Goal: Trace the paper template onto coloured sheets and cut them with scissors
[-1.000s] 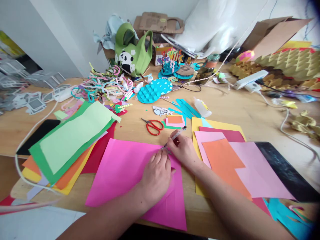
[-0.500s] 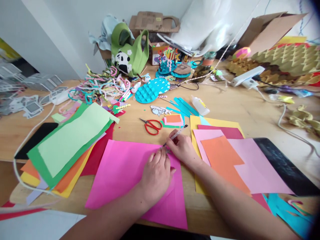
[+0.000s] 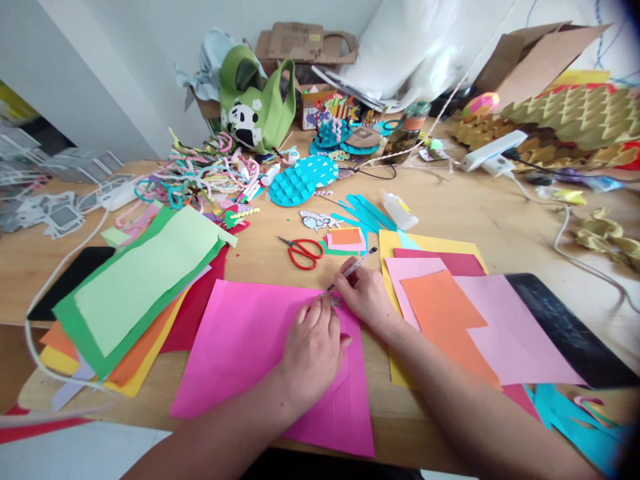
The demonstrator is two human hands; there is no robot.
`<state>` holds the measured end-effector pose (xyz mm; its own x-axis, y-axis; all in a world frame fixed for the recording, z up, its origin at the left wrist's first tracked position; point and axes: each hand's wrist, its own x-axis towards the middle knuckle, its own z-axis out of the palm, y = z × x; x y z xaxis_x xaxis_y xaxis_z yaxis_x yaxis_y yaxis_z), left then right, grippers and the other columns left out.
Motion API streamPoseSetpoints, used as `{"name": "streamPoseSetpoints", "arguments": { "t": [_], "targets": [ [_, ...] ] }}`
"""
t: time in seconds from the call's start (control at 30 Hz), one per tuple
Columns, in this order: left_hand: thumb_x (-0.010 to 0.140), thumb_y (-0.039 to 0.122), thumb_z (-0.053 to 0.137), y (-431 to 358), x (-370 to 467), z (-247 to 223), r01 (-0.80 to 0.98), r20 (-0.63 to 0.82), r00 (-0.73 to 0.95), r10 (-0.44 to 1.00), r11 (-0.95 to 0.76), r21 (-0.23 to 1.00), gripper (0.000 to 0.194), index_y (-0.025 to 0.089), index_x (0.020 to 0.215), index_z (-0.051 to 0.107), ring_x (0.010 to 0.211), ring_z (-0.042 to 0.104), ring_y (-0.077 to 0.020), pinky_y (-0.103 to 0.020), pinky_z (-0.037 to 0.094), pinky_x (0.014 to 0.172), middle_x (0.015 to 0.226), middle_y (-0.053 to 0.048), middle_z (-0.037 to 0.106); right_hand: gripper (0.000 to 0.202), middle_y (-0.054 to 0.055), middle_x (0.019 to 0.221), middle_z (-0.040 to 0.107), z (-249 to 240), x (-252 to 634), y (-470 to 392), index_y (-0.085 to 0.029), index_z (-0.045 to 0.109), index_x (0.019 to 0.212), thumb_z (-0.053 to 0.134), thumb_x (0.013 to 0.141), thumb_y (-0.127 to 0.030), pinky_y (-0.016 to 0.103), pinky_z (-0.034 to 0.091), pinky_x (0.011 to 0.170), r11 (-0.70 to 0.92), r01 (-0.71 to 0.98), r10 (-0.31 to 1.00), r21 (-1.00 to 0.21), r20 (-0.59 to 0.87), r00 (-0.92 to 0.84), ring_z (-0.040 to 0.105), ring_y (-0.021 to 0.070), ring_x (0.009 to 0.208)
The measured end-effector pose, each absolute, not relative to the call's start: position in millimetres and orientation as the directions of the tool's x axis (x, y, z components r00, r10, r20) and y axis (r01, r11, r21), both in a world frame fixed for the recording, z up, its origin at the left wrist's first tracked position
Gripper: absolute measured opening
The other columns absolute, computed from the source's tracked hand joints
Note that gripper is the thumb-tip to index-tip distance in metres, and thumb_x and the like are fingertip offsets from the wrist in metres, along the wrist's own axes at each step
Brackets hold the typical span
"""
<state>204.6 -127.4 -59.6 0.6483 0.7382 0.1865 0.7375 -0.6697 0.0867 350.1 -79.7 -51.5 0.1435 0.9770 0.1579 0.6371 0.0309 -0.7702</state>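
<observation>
A large bright pink sheet of paper (image 3: 240, 347) lies on the table in front of me. My left hand (image 3: 313, 350) rests flat on it, fingers stretched out, the tips pressing near the sheet's upper right. By those fingertips lies a small grey star-like piece (image 3: 336, 301), mostly covered by my hands. In my right hand (image 3: 364, 292) is a slim pale pen (image 3: 356, 265) with a dark top end, tilted up to the right. Its tip is close to the grey piece. Red-handled scissors (image 3: 304, 253) lie just beyond the sheet.
Green paper sheets (image 3: 145, 280) are stacked at left, with orange and pink sheets (image 3: 445, 313) at right. Behind are a glue bottle (image 3: 400, 210), blue paper strips (image 3: 367, 213), a blue decorated piece (image 3: 303, 181), tangled pipe cleaners (image 3: 200, 173) and a green panda bag (image 3: 260, 107).
The pen in my right hand has tilted very slightly, its top end shifting a little up and right. My left hand stays in place on the pink sheet.
</observation>
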Motion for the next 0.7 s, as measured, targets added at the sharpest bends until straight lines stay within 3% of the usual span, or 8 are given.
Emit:
{"name": "streamPoseSetpoints", "arguments": {
  "t": [0.7],
  "targets": [
    [0.089,0.032,0.054,-126.7,203.8,-60.4,0.735,0.185,0.653,0.735,-0.673,0.079,0.040,0.004,0.118,0.055,0.121,0.049,-0.0290,-0.043,0.040,0.097,0.130,-0.022,0.054,0.008,-0.001,0.055,0.055,-51.5,351.3,-81.5,-0.021,0.048,0.068,0.048,0.075,-0.024,0.024,0.035,0.049,0.026,0.632,0.975,-0.775,0.158,0.154,0.050,0.0131,0.047]
  ]
}}
